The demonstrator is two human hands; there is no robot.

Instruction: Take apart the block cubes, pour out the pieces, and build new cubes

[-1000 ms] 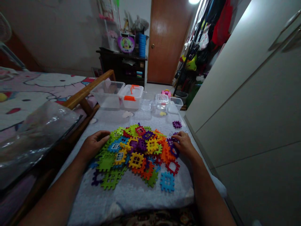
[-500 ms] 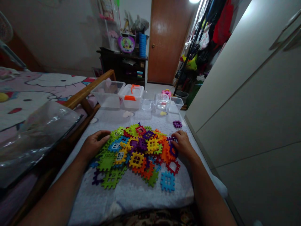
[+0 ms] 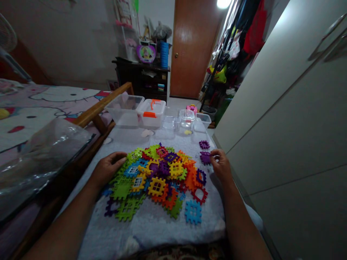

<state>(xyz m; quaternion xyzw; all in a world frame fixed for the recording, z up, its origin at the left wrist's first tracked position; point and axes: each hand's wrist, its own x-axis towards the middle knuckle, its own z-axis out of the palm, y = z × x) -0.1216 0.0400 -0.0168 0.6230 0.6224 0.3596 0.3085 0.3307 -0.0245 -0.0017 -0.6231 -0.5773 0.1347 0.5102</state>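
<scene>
On cloth, right grip pinching one purple tile, left grip loosely parted, five tubs

Place: a bedroom in a home
Bed: cartoon print, wooden rail
Fan: pale, at the left edge
Door: brown wood, round knob
Shelf: dark, purple toy on top
Bags: hanging beside the door
Wardrobe: pale, along the right
</scene>
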